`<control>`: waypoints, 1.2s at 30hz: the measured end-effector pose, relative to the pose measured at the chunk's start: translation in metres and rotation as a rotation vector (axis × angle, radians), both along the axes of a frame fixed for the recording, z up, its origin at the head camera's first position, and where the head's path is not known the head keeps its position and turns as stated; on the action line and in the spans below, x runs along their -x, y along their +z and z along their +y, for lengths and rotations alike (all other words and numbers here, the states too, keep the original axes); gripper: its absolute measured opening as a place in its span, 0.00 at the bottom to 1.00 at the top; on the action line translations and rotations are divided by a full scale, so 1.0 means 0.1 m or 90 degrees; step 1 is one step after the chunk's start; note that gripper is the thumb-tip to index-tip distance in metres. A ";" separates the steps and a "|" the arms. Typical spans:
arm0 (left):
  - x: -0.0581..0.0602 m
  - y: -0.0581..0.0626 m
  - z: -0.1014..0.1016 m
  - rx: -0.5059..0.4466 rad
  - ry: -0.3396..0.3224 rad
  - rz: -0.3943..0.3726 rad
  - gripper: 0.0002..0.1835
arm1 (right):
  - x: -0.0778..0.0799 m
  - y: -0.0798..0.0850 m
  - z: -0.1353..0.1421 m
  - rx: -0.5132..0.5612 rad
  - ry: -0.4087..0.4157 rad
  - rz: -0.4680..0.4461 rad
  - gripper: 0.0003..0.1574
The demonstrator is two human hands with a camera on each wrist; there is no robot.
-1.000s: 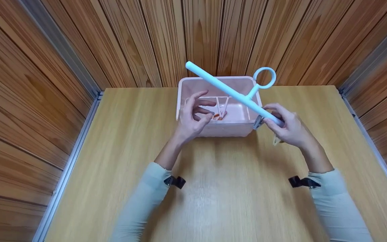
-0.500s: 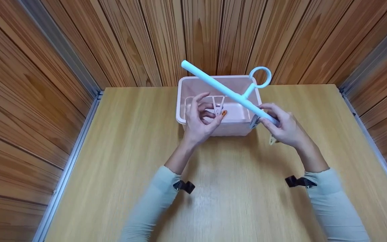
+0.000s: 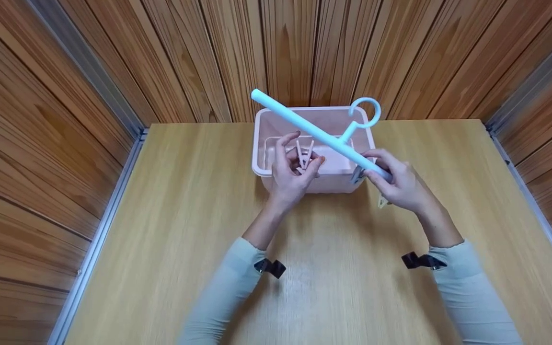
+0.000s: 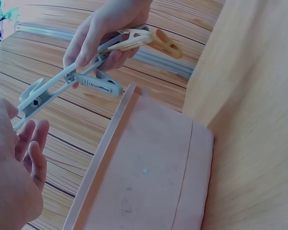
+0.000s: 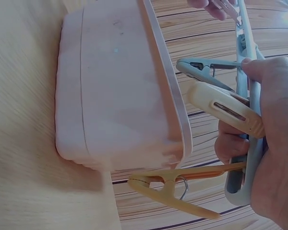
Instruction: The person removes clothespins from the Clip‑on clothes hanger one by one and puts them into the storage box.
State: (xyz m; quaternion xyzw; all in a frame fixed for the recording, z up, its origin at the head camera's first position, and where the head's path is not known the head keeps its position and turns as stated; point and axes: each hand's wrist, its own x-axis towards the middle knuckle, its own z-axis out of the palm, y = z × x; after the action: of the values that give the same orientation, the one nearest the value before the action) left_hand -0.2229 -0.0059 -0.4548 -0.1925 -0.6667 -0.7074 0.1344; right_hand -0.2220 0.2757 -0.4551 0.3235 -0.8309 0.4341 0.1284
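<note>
My right hand [image 3: 403, 189] grips the right end of a light blue clothes hanger [image 3: 300, 122], held tilted above a pale pink basket [image 3: 314, 185]. A grey-blue clothespin [image 5: 209, 72], a cream clothespin [image 5: 230, 110] and a yellow-orange clothespin [image 5: 175, 189] sit on the hanger near that hand. Beneath the bar, my left hand [image 3: 289, 179] has its thumb and fingers bent around a pink clothespin [image 3: 304, 162], whose two legs spread upward. How this clothespin meets the hanger is hidden. A small orange piece [image 3: 322, 159] shows at the left thumb's tip; its kind is unclear.
The basket stands at the back of a wooden table [image 3: 333, 268], close to the plank wall [image 3: 285, 52]. Metal rails [image 3: 103, 211] edge the table at both sides. A small black camera [image 3: 270, 267] sits on each wrist.
The hanger and right hand have shifted a little left, and the hook has turned. My left hand has moved right, and the pink clothespin now lies between its thumb and fingers.
</note>
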 end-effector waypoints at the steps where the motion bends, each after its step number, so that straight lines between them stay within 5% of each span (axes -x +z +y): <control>1: 0.00 0.00 0.01 -0.003 -0.001 -0.007 0.33 | 0.00 0.00 0.00 0.000 -0.001 0.000 0.25; 12: 0.00 -0.02 0.01 0.033 0.059 -0.039 0.28 | 0.00 -0.08 -0.05 0.021 0.034 0.002 0.24; 18: 0.02 0.00 0.00 0.070 0.125 -0.018 0.27 | 0.01 -0.09 -0.07 0.025 0.041 0.025 0.22; 27: 0.03 0.06 -0.01 0.077 0.166 -0.003 0.27 | -0.02 -0.02 -0.07 0.005 0.052 -0.005 0.22; 31: 0.03 0.08 -0.04 0.092 0.158 0.002 0.26 | -0.04 0.00 -0.05 -0.005 0.065 -0.004 0.23; 36: 0.07 0.13 -0.15 0.096 0.078 -0.007 0.24 | -0.06 0.04 -0.01 -0.017 0.074 -0.003 0.24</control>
State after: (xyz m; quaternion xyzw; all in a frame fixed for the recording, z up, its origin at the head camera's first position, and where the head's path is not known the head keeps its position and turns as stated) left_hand -0.2300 -0.0209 -0.4417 -0.1569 -0.7292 -0.6468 0.1591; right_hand -0.2157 0.2749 -0.4513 0.3721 -0.8168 0.4302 0.0963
